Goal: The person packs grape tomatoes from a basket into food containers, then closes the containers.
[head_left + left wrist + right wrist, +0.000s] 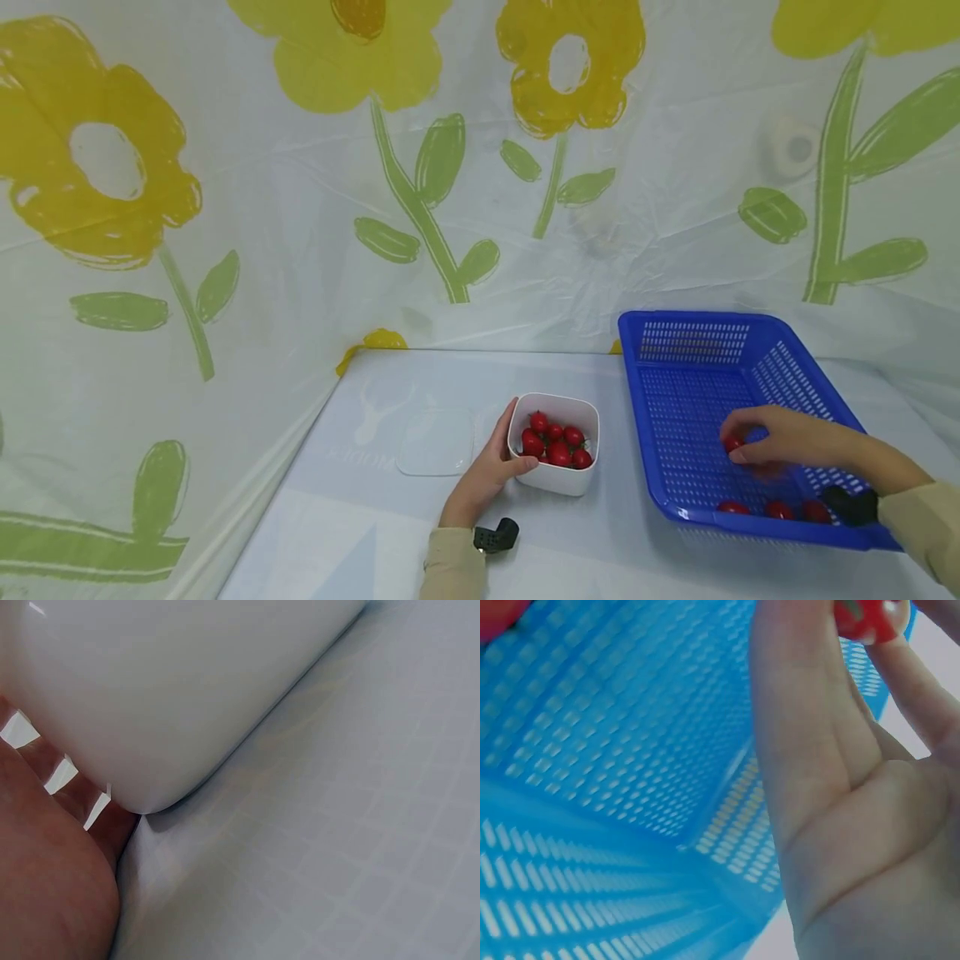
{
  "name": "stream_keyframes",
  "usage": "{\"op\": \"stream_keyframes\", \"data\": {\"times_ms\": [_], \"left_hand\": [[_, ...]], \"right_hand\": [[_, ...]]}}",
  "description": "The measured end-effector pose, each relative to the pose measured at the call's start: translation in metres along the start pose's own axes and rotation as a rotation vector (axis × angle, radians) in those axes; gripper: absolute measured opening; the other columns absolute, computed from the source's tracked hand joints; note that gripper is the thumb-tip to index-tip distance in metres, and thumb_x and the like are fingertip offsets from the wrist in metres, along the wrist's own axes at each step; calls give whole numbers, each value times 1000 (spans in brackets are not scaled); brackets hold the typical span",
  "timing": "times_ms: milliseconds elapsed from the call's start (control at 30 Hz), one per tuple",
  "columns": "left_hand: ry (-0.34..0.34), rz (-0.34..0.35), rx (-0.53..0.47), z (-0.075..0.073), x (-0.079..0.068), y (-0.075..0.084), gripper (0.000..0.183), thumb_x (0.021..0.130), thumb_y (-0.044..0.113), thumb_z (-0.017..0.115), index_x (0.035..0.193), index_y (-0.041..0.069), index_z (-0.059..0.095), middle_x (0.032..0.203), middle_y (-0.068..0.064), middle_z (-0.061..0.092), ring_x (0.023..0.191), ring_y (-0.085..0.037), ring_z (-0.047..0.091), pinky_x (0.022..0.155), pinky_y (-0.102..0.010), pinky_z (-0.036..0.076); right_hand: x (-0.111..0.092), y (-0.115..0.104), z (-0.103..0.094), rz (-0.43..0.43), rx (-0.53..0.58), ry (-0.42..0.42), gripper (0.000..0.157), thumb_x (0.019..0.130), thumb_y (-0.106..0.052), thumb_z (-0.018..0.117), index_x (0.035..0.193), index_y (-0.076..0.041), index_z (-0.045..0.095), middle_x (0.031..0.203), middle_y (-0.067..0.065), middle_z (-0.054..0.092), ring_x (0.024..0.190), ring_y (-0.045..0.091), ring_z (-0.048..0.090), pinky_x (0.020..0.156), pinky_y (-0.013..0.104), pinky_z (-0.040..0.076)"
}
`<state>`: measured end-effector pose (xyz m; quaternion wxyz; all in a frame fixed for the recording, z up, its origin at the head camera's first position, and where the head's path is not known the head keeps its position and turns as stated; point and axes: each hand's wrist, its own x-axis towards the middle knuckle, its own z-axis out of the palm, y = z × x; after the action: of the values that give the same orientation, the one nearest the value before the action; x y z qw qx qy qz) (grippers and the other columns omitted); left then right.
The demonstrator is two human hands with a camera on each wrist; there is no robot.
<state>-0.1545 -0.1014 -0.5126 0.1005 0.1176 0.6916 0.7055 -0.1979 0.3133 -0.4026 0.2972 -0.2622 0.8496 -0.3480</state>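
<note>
A white square container with several small red tomatoes in it stands on the table. My left hand grips its left side, thumb at the near rim and fingers along the outer wall; the left wrist view shows the container wall beside the fingers. Over the blue mesh basket, my right hand pinches one cherry tomato between thumb and fingers. Several more tomatoes lie along the basket's near side, partly hidden by its rim.
Left of the container a clear square lid lies flat on the pale tablecloth. A flower-printed sheet hangs behind and to the left of the table. The basket's raised rim stands right of the container.
</note>
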Motion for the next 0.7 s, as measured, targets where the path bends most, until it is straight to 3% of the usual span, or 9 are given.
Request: {"op": "stream_keyframes", "data": {"times_ms": [367,567,700], "left_hand": [[6,-3,1,1,-1,-1,79,81,22,65,137,48,16,140,18,22,131,-13,15,102,-46,25],[15,-20,28,2,-2,2,77,81,25,64,136,49,16,141,19,21,132,-13,14,101,-47,24],[16,-19,29,2,-2,2,77,81,24,64,136,49,16,141,17,21,132,-13,14,101,-47,26]], "right_hand": [[-2,-27,11,-217,27,56,20,93,-14,47,110,-6,52,88,11,57,74,20,57,59,33,51],[1,-50,22,-190,-44,157,24,93,-21,48,113,-10,54,85,6,58,65,17,56,56,28,48],[7,-67,29,-166,-68,223,29,89,-26,53,115,-12,54,94,6,59,73,14,57,60,26,49]]}}
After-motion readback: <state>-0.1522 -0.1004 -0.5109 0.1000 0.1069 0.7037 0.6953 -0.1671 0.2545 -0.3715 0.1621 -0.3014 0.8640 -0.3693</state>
